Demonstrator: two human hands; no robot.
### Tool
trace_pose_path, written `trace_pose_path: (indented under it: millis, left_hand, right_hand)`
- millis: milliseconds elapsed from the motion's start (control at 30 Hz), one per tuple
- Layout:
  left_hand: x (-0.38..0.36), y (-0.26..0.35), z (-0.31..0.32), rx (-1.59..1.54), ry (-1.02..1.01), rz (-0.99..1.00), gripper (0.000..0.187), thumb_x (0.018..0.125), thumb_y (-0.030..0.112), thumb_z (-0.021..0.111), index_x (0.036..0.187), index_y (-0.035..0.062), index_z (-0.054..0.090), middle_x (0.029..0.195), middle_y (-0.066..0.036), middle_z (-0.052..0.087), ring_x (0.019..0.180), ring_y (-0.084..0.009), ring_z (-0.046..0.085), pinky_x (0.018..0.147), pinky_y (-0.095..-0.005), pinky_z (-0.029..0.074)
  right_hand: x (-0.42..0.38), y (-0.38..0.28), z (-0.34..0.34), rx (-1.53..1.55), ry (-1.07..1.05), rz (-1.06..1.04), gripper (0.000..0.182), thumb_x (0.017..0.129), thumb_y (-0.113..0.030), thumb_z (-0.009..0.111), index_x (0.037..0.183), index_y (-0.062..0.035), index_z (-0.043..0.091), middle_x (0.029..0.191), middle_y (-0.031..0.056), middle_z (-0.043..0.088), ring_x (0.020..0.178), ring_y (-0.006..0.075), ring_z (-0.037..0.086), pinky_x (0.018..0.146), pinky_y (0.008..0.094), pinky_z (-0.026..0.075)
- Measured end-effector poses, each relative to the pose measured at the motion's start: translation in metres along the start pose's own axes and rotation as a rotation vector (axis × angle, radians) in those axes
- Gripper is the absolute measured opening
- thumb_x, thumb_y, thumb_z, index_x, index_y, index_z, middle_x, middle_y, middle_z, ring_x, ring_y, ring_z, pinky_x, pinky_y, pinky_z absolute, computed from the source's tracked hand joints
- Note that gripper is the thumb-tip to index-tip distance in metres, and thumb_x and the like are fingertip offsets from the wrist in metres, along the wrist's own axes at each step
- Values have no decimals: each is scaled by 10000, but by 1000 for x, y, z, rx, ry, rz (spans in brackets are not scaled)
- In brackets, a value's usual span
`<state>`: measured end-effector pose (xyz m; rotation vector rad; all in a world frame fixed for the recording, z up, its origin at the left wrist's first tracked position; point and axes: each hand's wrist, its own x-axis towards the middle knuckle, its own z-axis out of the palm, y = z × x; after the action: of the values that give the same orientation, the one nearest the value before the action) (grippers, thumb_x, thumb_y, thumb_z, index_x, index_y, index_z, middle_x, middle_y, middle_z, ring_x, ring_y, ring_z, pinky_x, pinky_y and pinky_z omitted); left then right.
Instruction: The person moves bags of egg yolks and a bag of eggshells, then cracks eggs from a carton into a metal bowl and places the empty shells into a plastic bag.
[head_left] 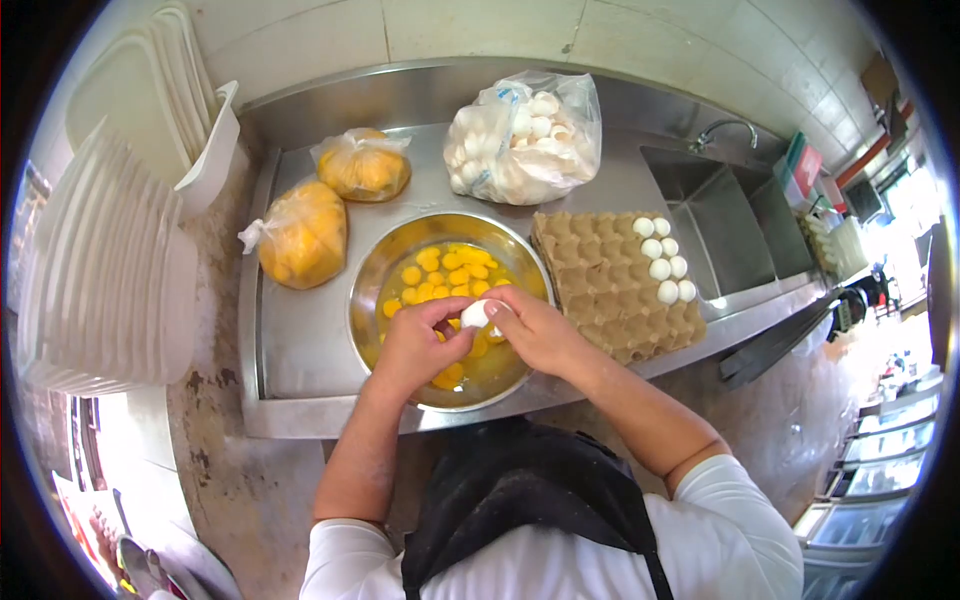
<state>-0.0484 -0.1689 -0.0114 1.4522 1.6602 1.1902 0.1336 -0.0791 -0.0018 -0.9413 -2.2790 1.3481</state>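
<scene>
Over a wide metal bowl, my left hand and my right hand meet around a white egg. The fingers of both hands are closed on it. Below them, many yolks float in clear egg white inside the bowl. Right of the bowl is a stack of cardboard egg trays, with several white eggs along its right side. A clear plastic bag of empty eggshells stands behind the bowl.
Two tied bags of yellow-orange contents, one nearer and one farther, lie on the steel counter. A double sink with a faucet is at right. Stacked white plastic trays stand at far left.
</scene>
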Motion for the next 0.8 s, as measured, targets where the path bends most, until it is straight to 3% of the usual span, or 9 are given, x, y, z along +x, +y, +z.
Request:
trace_pose_path:
  millis: [67,167,233,267,333,400,567,667,800]
  left_hand:
    - [1,2,3,-37,-4,-3,345,767,159,733,1079,16,690,850,-81,718,644,-99,606,626,-247,502]
    - [3,-11,16,-201,-3,-34,386,793,119,726,1153,3,649,929,-88,718,668,-86,605,641,-238,505]
    - [2,-9,24,-332,1,-49,434,807,102,725,1212,-5,614,991,-100,714,687,-76,606,653,-230,506]
    - [0,-6,27,-356,37,-74,497,810,99,733,1263,-14,565,1051,-122,694,709,-71,606,663,-225,508]
    - [-1,3,30,-386,76,-78,562,813,95,741,1315,-23,516,1112,-143,675,731,-65,606,674,-221,510]
    - [-7,4,28,-403,92,-148,644,804,103,758,1362,-17,461,1184,-173,638,766,-68,605,688,-217,510]
    - [-19,3,31,-451,148,-161,531,775,37,762,1265,6,559,1066,-87,651,744,-70,570,680,-213,501]
    - [-17,9,35,-397,115,-175,495,815,-11,706,1277,13,532,1101,-99,624,812,-68,565,732,-209,485]
    - [-13,14,44,-496,112,-176,503,786,32,752,1256,16,571,1075,-81,654,784,-60,565,700,-210,493]
  right_hand:
    - [0,2,-1,1,15,-32,370,1006,-360,436,1138,-42,570,969,173,660,882,294,659,757,379,494]
    - [3,5,-4,236,-95,167,370,1013,-368,421,1144,-60,579,963,122,675,823,203,668,683,322,504]
    - [4,4,-10,675,-131,448,367,1014,-378,415,1169,-86,575,963,74,676,775,133,652,633,267,499]
    - [5,8,-14,665,-125,438,367,1014,-378,415,1169,-86,575,963,74,676,775,133,652,633,267,499]
    - [11,20,-26,1013,-229,473,382,1009,-398,422,1198,-96,559,970,64,673,772,152,653,632,268,507]
    - [28,22,-51,1051,-136,398,389,1006,-400,427,1204,-90,554,970,67,672,777,157,654,628,269,508]
    - [107,8,-121,1051,260,205,474,1002,-408,431,1296,-41,484,1117,127,652,854,181,663,684,294,527]
    - [143,-12,-146,1137,351,380,524,997,-417,438,1356,-35,433,1174,136,632,921,187,657,737,296,520]
    - [94,-29,-170,951,234,246,535,981,-394,504,1374,-37,435,1193,116,636,994,173,650,814,298,506]
